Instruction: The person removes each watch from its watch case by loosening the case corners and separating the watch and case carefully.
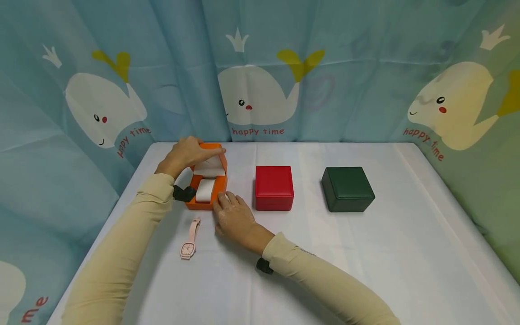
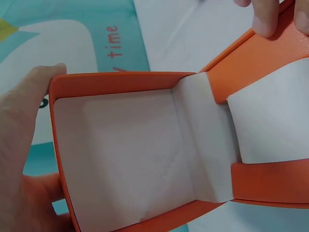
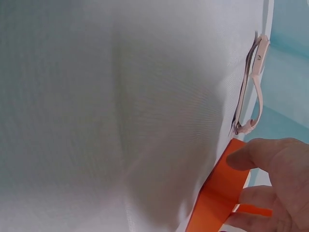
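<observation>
An orange watch box (image 1: 199, 206) stands with its lid raised at the back left of the table. White lining (image 2: 125, 154) fills the lid, and a white cushion (image 1: 205, 191) sits in the base. My left hand (image 1: 186, 155) grips the raised lid by its outer edge, thumb and fingers on different sides. At the base's front right corner, my right hand (image 1: 237, 221) holds the box, with the thumb on one orange face and fingertips over the rim. A pink wristwatch (image 1: 188, 249) lies on the table in front of the box, strap extended, apart from both hands.
A closed red box (image 1: 274, 187) stands right of the orange one, and a closed dark green box (image 1: 348, 189) farther right. White cloth (image 1: 325, 253) covers the table. Behind it hangs a blue-green curtain (image 1: 174, 67) with printed whales.
</observation>
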The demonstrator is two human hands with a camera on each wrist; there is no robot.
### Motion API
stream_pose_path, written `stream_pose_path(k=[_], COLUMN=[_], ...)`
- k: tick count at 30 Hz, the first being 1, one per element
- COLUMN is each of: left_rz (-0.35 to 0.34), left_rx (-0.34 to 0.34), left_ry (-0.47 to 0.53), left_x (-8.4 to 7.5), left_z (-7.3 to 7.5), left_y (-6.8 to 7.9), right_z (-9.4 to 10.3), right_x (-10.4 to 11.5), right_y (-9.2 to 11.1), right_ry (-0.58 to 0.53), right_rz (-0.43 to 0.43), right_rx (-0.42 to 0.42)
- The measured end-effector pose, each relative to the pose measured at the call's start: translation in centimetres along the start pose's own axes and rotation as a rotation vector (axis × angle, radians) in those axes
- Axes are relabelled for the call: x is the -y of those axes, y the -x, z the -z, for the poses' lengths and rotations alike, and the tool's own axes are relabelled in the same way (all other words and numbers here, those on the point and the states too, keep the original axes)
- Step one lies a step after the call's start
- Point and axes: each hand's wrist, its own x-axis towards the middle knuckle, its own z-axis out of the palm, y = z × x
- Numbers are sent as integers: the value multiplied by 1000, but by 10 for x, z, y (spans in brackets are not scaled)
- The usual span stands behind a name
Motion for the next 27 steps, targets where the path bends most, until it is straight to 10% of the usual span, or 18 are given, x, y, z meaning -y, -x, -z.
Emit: stream_pose_path(k=[27], left_rz=[-44], left_rx=[-40], left_ry=[1], left_x=[7], left_z=[-1], left_y=[9], right_z=[0], right_x=[2], right_y=[-1], right_ry=[-10], right_rz=[-16], right_rx=[34])
